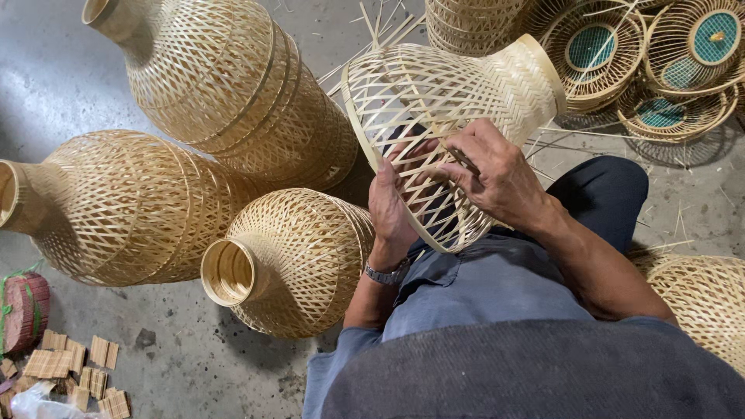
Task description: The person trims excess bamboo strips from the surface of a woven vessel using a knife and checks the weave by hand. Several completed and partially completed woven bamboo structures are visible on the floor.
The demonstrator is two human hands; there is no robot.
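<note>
Person sits over a concrete floor (194,365), head view looking down at both hands working on a woven bamboo lampshade (434,101) resting on the lap, above the dark trouser knee (605,194). The lampshade lies on its side, narrow neck pointing upper right, wide open rim toward the person. Its weave is loose and open near the rim, tight near the neck.

Left hand (392,206) is reached inside the lampshade through the wide rim, fingers curled against the lattice from within and seen through the gaps; holding the lampshade from inside. A metal wristwatch (386,273) sits on that wrist, just below the lampshade rim. Right hand (497,174) lies on the outside of the lampshade, fingers bent and pinching a thin bamboo strip (464,161) of the weave, closed narrow on it.

Left of the lampshade, three finished bamboo lampshades: one (287,260) just beside the left hand with its neck opening facing the camera, one (116,206) farther left, one (225,81) upper left. Upper right of the lampshade, a stack of round woven trays (667,70) with teal centres. Lower right of it, part of another woven shade (702,299) beside the right forearm. Far lower left of the lampshade, small bundles of short bamboo slats (74,368) and a reddish roll with a green tie (23,310) on the floor. Loose bamboo slivers (380,31) lie behind the lampshade
</note>
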